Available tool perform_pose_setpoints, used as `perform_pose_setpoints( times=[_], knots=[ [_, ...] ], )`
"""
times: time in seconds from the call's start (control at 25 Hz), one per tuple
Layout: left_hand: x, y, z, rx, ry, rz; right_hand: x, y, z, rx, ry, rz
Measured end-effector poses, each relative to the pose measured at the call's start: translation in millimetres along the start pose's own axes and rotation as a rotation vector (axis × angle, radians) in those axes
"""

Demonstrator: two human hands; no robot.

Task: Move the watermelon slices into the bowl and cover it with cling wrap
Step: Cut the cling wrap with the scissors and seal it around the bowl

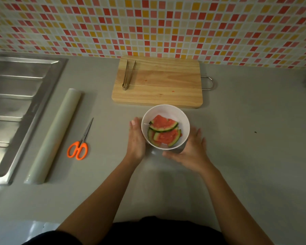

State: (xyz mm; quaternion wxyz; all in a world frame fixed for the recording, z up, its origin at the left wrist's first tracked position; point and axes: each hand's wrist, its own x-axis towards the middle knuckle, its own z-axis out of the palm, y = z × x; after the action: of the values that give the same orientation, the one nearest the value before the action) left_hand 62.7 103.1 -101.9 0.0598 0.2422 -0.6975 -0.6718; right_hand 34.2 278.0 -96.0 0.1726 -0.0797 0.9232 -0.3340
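**Wrapping Stage Nears as Fruit Sits in Bowl**

Spanning the scene, a pale grey kitchen counter point(245, 138) carries everything, with a stainless steel sink point(16, 103) at its left edge. The rectangular light wooden cutting board point(166, 85) holds no fruit, only faint red smears, so the first half of the job looks finished. A long translucent roll of cling wrap point(55, 135) lies beside the sink, well apart from the round white bowl point(166, 107) in front of the board. The person's left hand point(136, 140) lies flat against the bowl's left side with its fingers straight. The right hand point(189, 152) cups the near right side, fingers spread, gripping nothing else. Orange-handled scissors point(79, 144) rest near the roll, and slim metal tongs point(128, 75) lie on the board. Red, green-rinded watermelon slices point(163, 129) are piled inside the bowl. Faint glints at the rim hint at film, but whether the bowl is covered cannot be told.
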Motion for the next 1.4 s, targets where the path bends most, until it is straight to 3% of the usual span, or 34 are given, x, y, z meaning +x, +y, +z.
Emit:
perform_pose_setpoints(
  times=[0.08,0.16,0.28,0.44,0.64,0.84,1.0,1.16,1.4],
  knots=[
    [-11.0,3.8,-2.7,0.054,0.207,-0.128,1.6,2.6,-13.9,0.113,-0.012,0.003],
    [-37.9,5.1,6.3,-0.035,0.284,-0.183,6.6,-0.4,-27.5,0.338,-0.034,-0.007],
    [-59.2,6.5,25.3,-0.133,0.138,-0.135,1.6,-13.2,-31.2,0.427,-0.072,0.010],
    [-7.4,11.5,1.3,-0.122,0.044,-0.108,-8.4,-15.7,-17.8,0.390,0.187,0.071],
    [10.5,20.8,-13.0,-0.168,0.027,-0.010,13.7,-15.0,-24.1,0.436,0.292,0.144],
    [11.4,15.6,9.1,-0.187,-0.014,-0.015,51.6,-31.6,-12.3,0.563,0.185,0.208],
    [27.1,14.3,15.4,-0.147,0.009,-0.066,49.7,-42.4,4.3,0.747,0.316,0.313],
    [31.1,17.9,15.8,-0.227,-0.003,-0.118,53.0,-41.4,8.5,0.724,0.341,0.317],
    [35.0,23.3,3.8,0.008,-0.134,-0.131,50.4,-45.4,-7.5,0.405,0.216,0.326]
  ],
)
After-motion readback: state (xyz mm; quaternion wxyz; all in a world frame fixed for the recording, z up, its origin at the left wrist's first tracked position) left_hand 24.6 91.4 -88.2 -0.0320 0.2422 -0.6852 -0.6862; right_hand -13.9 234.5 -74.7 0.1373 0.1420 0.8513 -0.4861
